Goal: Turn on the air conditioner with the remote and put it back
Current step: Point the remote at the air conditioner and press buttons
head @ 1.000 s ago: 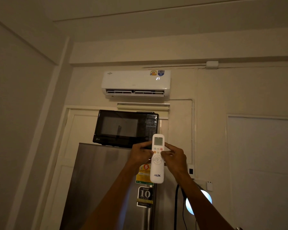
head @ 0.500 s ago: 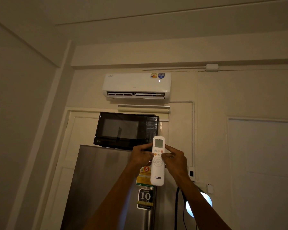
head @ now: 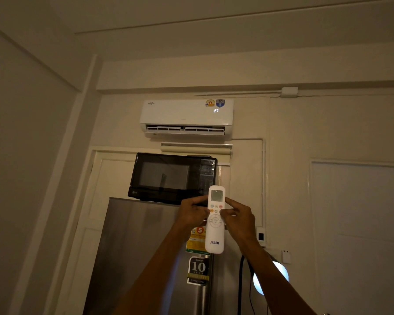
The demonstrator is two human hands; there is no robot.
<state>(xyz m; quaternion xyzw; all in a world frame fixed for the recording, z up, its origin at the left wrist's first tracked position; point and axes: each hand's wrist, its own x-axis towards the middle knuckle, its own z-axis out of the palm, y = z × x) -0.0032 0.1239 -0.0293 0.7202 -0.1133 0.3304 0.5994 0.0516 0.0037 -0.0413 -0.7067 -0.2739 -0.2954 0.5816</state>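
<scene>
You hold the remote [head: 215, 220] upright in front of you, screen end up, aimed toward the air conditioner [head: 186, 118] at 12 o'clock high on the wall. Your left hand [head: 192, 213] is wrapped round the remote's left edge, fingers behind it. Your right hand [head: 240, 217] clamps the right edge, thumb on the button area below the screen. Air conditioner display reads 27, its flap is open. Microwave [head: 172, 177] sits on the fridge [head: 146, 258] just behind your hands. A round lit lamp [head: 271, 278] is at 5 o'clock, partly hidden by your right forearm.
</scene>
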